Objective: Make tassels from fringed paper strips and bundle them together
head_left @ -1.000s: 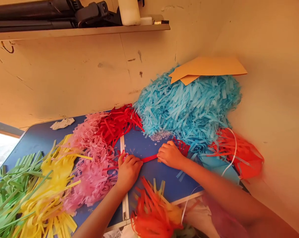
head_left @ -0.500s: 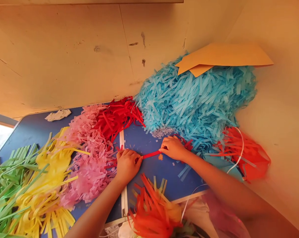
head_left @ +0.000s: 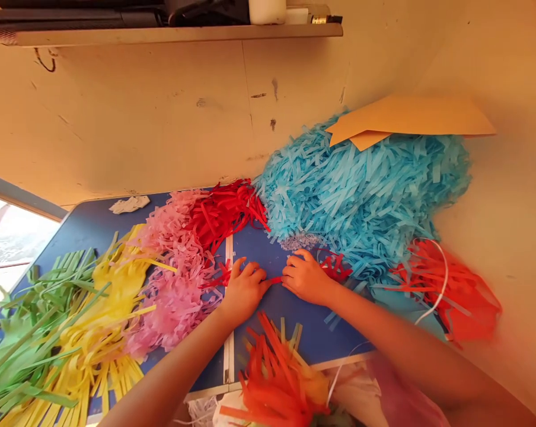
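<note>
My left hand [head_left: 245, 289] and my right hand [head_left: 304, 276] rest close together on the blue table [head_left: 268, 261], both pinching a short red paper strip [head_left: 274, 280] that shows between them. Behind my right hand lies more cut red paper [head_left: 334, 267]. A pink fringe pile [head_left: 174, 273] lies just left of my left hand. A red fringe pile [head_left: 219, 210] sits behind it. A large light-blue fringe heap [head_left: 361, 190] fills the corner beyond my right hand.
Yellow fringe [head_left: 99, 308] and green fringe [head_left: 32, 332] cover the table's left. Orange fringe lies in front [head_left: 277, 373] and at the right [head_left: 455, 290]. Tan card sheets [head_left: 410, 118] top the blue heap. A wall shelf [head_left: 161, 32] hangs above. A white scrap [head_left: 129, 204] lies far left.
My hands have come closer together, so much less of the red strip shows between them. The camera has tipped up and the shelf is back in view.
</note>
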Motion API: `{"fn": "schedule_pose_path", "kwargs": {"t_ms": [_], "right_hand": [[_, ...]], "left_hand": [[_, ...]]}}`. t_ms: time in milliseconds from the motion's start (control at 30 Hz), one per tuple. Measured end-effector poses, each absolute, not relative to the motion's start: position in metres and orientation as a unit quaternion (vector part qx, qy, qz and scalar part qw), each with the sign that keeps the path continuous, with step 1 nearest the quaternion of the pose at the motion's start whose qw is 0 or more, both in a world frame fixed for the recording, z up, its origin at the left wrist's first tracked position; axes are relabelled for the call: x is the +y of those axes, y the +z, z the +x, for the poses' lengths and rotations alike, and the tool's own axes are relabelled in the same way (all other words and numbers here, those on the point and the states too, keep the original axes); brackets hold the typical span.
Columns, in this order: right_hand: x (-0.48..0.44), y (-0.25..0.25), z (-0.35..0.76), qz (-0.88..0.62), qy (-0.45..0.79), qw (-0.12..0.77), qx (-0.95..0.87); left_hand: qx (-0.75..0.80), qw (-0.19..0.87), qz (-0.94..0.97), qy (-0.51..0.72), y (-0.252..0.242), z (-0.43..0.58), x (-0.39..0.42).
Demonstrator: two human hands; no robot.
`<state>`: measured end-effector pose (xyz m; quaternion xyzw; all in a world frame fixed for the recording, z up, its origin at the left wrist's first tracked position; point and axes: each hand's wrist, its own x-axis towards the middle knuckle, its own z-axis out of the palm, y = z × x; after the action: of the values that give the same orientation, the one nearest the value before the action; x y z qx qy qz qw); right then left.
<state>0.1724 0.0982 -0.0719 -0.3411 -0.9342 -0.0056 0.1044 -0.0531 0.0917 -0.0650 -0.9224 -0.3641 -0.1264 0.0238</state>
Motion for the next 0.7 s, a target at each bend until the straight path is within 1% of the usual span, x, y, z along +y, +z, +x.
{"fn": "schedule_pose_path", "kwargs": {"t_ms": [67, 200, 367, 567, 700], "right_hand": [[0.100, -0.075, 0.166, -0.329, -0.032, 0.101, -0.938], [0.108, -0.076, 0.160, -0.346, -0.034, 0.098, -0.933], [0.111, -0.074, 0.162, -0.377, -0.028, 0.101, -0.920], [0.101, -0.068, 0.155, -0.393, -0.014, 0.114, -0.913], [0.093, -0.074, 0.153, -0.397, -0.004, 0.116, -0.911]], "left_hand": [[-0.364, 0.025, -0.922, -0.131, -0.067, -0.052, 0.091], [-0.374, 0.029, -0.914, -0.156, -0.073, -0.047, 0.091], [-0.389, 0.039, -0.901, -0.189, -0.080, -0.045, 0.092], [-0.394, 0.037, -0.896, -0.202, -0.082, -0.046, 0.093], [-0.387, 0.023, -0.899, -0.204, -0.082, -0.046, 0.090]]}}
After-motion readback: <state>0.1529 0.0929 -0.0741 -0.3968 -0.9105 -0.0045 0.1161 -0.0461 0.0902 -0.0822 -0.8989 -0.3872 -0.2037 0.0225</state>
